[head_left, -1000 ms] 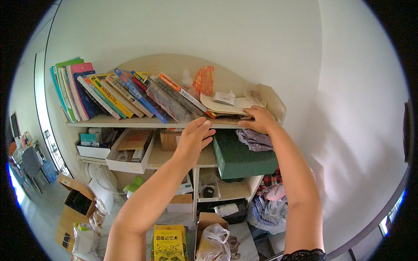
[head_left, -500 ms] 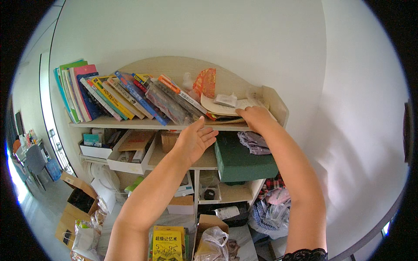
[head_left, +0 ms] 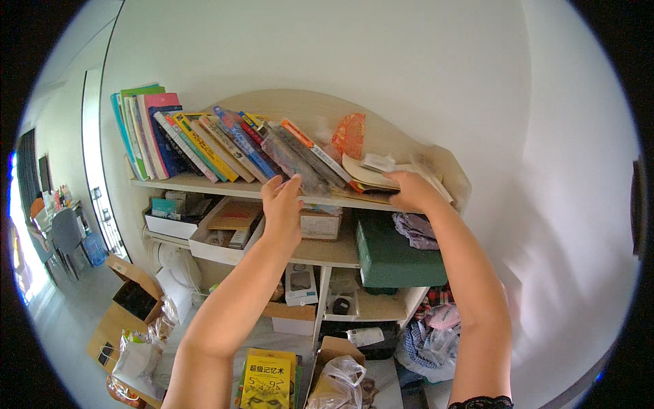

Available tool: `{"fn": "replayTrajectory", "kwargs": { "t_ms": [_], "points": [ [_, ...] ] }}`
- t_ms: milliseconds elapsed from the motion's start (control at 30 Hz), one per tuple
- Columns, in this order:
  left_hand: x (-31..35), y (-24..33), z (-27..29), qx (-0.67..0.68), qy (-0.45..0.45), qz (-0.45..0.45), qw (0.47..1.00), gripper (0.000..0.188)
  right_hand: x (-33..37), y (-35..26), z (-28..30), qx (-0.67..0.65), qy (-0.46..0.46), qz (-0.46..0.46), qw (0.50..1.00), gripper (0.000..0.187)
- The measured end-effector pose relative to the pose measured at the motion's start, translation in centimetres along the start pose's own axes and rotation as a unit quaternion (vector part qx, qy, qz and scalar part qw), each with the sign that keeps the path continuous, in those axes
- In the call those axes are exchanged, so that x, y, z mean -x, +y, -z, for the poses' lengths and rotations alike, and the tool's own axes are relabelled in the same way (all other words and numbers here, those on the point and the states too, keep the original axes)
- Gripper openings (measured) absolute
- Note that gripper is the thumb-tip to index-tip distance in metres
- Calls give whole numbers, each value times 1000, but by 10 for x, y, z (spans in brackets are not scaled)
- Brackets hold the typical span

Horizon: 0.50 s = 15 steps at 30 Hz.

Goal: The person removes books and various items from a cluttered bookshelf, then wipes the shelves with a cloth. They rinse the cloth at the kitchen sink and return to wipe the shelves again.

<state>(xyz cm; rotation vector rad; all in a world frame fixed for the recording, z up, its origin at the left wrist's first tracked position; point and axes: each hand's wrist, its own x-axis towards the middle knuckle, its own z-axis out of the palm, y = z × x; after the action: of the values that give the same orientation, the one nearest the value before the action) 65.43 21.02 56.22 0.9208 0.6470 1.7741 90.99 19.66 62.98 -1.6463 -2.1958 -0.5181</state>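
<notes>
My right hand [head_left: 413, 193] is closed on the edge of a stack of papers [head_left: 364, 176] lying flat at the right end of the top shelf. On the stack rests a small white packet [head_left: 377, 162]. My left hand [head_left: 281, 208] is raised at the shelf's front edge, its fingers apart and holding nothing that I can see. Its fingertips are close to a clear plastic sleeve [head_left: 293, 160] leaning among the tilted books. Left of it a blue book [head_left: 243, 142] and a yellow book [head_left: 204, 146] lean in the row. An orange-red patterned piece [head_left: 349, 136] stands behind the papers.
Under the top shelf [head_left: 204, 185] are a white tray [head_left: 225, 250], a green box [head_left: 395, 252] and a grey cloth [head_left: 415, 230]. Lower down are a yellow book [head_left: 267, 382], a plastic bag [head_left: 339, 382] in a carton, and bagged clothes [head_left: 430, 344]. Open cardboard boxes [head_left: 133, 290] stand left.
My left hand has moved left along the shelf edge and turned, its fingers now up by the plastic sleeve. My right hand stays at the papers. The whole view has shifted slightly.
</notes>
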Motion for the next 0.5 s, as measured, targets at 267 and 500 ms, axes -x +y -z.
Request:
{"fn": "replayTrajectory", "kwargs": {
  "t_ms": [267,500],
  "points": [
    [-48,10,10,-163,91,-157,970,65,-74,-95,-43,-90,197,132,967,67],
    [-79,20,19,-315,31,-116,941,51,-97,-110,-37,-174,168,70,968,79]
  ]
}}
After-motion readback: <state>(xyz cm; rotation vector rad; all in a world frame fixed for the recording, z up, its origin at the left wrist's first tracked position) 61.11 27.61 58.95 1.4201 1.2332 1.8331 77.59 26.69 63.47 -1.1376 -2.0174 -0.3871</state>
